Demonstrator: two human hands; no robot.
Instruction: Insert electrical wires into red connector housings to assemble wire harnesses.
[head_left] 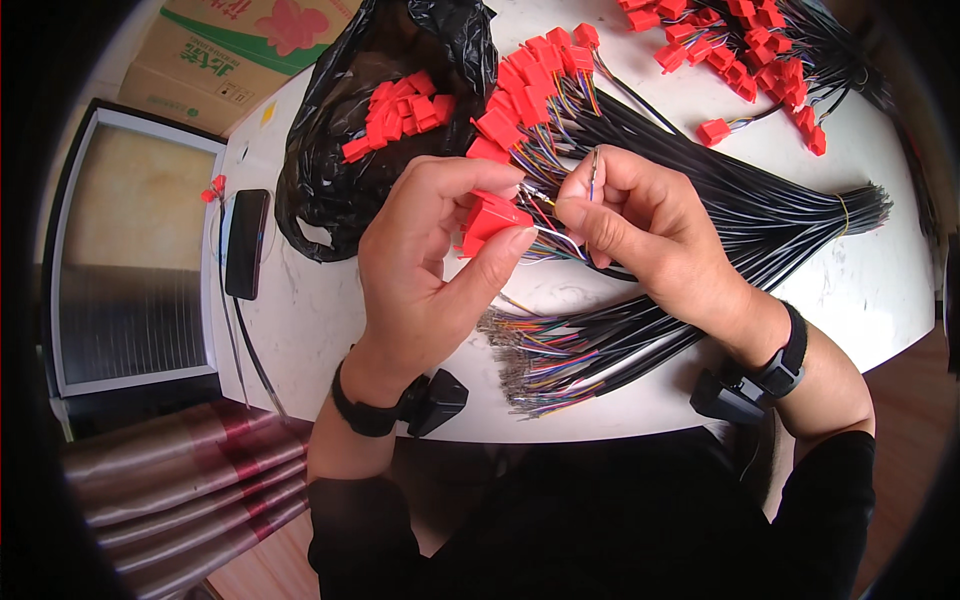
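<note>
Between the thumb and fingers of my left hand (425,255) is a red plastic connector housing (492,222). Close beside it, my right hand (645,225) pinches a thin wire with a metal crimp terminal (596,165) pointing up. More thin coloured wires run between the two hands, one of them white (556,236). Behind the hands lies a large bundle of black cables (700,165), many ending in red connectors (530,85). Under my right forearm, other black cables fan out into bare wire ends (530,365) with small metal terminals.
A black plastic bag (330,150) holds loose red housings (400,112). A phone (247,245) lies to its left, near a cable with small red ends (214,188). Further red-ended cables (760,55) are at the far right. A cardboard box (200,70) stands at the far left.
</note>
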